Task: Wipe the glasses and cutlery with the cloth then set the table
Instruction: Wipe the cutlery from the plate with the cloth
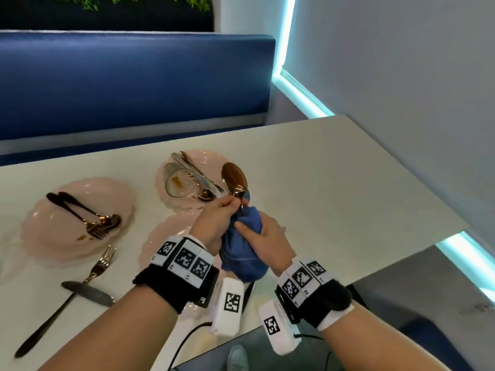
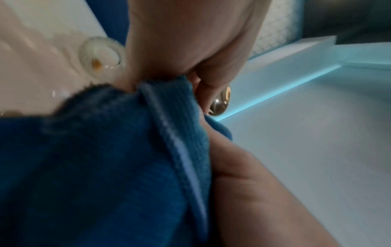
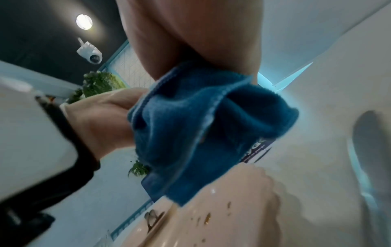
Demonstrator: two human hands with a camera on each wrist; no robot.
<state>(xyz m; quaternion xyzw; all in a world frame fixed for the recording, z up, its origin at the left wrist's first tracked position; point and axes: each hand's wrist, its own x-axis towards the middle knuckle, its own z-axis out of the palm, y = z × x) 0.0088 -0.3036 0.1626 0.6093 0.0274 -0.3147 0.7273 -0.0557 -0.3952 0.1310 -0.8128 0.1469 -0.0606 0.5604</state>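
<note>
White table (image 1: 334, 183) beneath, the left hand (image 1: 214, 223) pinches a gold spoon (image 1: 235, 180) by its neck above the near edge while the right hand (image 1: 265, 236) grips a blue cloth (image 1: 241, 253) bunched around the handle.

I can't see the spoon (image 1: 235, 180) handle: the cloth (image 1: 242, 253) wraps it. My hands hide the near plate (image 1: 163, 236).

The head view looks steeply down over the bench (image 1: 334, 183); both wrist views sit close, sharing the blue cloth (image 2: 105, 167).
</note>
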